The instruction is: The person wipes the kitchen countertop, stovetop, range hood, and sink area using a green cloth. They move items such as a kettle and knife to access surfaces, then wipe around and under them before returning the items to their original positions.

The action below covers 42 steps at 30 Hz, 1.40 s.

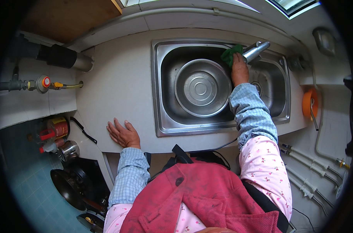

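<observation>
My right hand (pixel 240 70) holds a crumpled green cloth (pixel 231 55) at the back edge of the large basin of a double stainless-steel sink (pixel 194 131), right beside the metal faucet (pixel 256 51). Below and left of that hand, a round metal bowl (pixel 200 88) sits in the large basin. The smaller basin (pixel 271 87) with its drain lies to the right of my forearm. My left hand (pixel 124 134) rests palm down, fingers spread, on the pale countertop (pixel 121 87) left of the sink, holding nothing.
At the left are a gas valve (pixel 44 81) and a dark pipe (pixel 61 56). A wok (pixel 67 189), a metal pot (pixel 69 150) and bottles (pixel 58 128) stand at the lower left. An orange container (pixel 309 104) is right of the sink, with pipes (pixel 304 163) below it.
</observation>
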Each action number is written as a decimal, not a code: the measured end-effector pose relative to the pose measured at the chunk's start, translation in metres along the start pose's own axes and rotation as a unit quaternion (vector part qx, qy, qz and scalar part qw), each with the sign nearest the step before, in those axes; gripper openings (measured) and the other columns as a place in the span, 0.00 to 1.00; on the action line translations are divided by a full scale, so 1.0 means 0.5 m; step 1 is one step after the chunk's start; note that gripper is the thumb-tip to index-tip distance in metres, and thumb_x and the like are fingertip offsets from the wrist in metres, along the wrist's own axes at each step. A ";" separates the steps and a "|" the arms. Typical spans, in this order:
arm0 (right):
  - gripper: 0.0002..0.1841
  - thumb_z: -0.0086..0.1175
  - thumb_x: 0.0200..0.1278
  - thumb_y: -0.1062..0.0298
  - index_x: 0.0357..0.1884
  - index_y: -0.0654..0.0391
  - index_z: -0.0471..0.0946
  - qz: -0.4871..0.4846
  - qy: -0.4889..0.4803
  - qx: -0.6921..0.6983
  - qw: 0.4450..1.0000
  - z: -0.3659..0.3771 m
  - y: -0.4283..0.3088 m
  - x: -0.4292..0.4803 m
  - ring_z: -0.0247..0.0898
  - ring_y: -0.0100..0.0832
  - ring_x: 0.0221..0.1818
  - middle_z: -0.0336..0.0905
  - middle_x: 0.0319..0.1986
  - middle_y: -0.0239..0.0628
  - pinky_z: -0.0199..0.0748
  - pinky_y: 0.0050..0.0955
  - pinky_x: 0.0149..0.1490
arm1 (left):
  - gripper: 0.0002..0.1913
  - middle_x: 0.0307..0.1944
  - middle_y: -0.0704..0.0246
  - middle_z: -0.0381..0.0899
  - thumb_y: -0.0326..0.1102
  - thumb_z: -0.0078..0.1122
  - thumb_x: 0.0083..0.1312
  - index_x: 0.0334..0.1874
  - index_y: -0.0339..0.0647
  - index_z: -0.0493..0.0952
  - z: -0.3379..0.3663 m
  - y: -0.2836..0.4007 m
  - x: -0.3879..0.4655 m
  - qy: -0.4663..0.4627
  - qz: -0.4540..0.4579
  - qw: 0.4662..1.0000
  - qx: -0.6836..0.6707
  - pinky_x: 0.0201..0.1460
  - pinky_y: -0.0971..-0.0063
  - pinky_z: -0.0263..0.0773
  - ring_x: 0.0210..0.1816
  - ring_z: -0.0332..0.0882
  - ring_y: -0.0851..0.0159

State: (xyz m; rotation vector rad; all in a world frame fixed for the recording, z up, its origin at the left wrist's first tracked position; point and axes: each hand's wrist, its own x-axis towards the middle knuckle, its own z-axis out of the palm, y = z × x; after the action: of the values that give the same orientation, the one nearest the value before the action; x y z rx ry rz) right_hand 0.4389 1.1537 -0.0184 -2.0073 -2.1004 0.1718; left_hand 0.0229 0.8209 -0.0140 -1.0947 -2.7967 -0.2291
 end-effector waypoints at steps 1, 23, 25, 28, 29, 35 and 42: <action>0.24 0.45 0.67 0.82 0.65 0.58 0.72 -0.017 0.012 -0.004 1.000 0.003 0.008 -0.005 0.73 0.55 0.62 0.73 0.64 0.49 0.74 0.42 0.65 | 0.29 0.77 0.52 0.56 0.48 0.52 0.75 0.75 0.45 0.64 -0.001 0.000 0.000 -0.002 -0.001 1.000 -0.003 0.80 0.45 0.44 0.80 0.47 0.44; 0.23 0.51 0.77 0.50 0.62 0.56 0.75 0.295 -0.025 0.801 0.521 -0.376 0.139 -0.527 0.82 0.36 0.52 0.83 0.53 0.36 0.80 0.38 0.58 | 0.32 0.78 0.54 0.56 0.56 0.54 0.73 0.75 0.51 0.65 0.024 -0.027 0.023 -0.042 -0.012 0.998 -0.034 0.80 0.44 0.45 0.80 0.47 0.44; 0.23 0.51 0.77 0.49 0.62 0.56 0.76 0.289 0.000 0.812 0.507 -0.394 0.144 -0.565 0.81 0.36 0.53 0.83 0.54 0.36 0.79 0.38 0.59 | 0.33 0.78 0.54 0.55 0.58 0.56 0.72 0.76 0.53 0.65 0.034 -0.052 0.038 -0.072 0.001 0.996 -0.061 0.80 0.47 0.46 0.80 0.47 0.43; 0.24 0.50 0.78 0.48 0.61 0.57 0.76 0.285 0.040 0.816 0.501 -0.420 0.147 -0.618 0.81 0.36 0.54 0.83 0.54 0.36 0.79 0.38 0.59 | 0.32 0.77 0.52 0.57 0.58 0.56 0.71 0.74 0.53 0.69 0.063 -0.096 0.070 -0.092 0.037 0.989 -0.109 0.80 0.48 0.48 0.79 0.49 0.42; 0.24 0.50 0.78 0.48 0.61 0.57 0.76 0.295 0.060 0.815 0.495 -0.429 0.148 -0.636 0.81 0.37 0.54 0.83 0.54 0.37 0.79 0.38 0.59 | 0.31 0.77 0.51 0.57 0.58 0.55 0.71 0.73 0.52 0.70 0.076 -0.113 0.081 -0.097 0.050 0.986 -0.126 0.80 0.49 0.48 0.78 0.50 0.41; 0.24 0.52 0.77 0.48 0.62 0.56 0.75 0.284 0.060 0.793 0.536 -0.430 0.141 -0.716 0.80 0.37 0.55 0.82 0.54 0.37 0.78 0.43 0.60 | 0.26 0.71 0.48 0.68 0.54 0.51 0.75 0.67 0.46 0.76 0.145 -0.185 0.133 -0.092 0.127 0.965 -0.210 0.78 0.52 0.54 0.75 0.58 0.42; 0.22 0.53 0.78 0.54 0.62 0.61 0.75 0.233 0.030 0.778 0.583 -0.334 0.127 -0.688 0.79 0.35 0.56 0.82 0.55 0.39 0.74 0.38 0.65 | 0.25 0.60 0.49 0.79 0.49 0.52 0.76 0.63 0.33 0.75 0.068 -0.233 0.080 -0.104 0.087 0.934 -0.330 0.66 0.58 0.70 0.61 0.77 0.48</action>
State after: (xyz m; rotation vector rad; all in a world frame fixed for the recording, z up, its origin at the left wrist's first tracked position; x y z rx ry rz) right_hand 0.5534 0.8021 0.0984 -1.1054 -0.4825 1.3825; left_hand -0.0878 0.7692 -0.0513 -1.5605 -2.8388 -1.1599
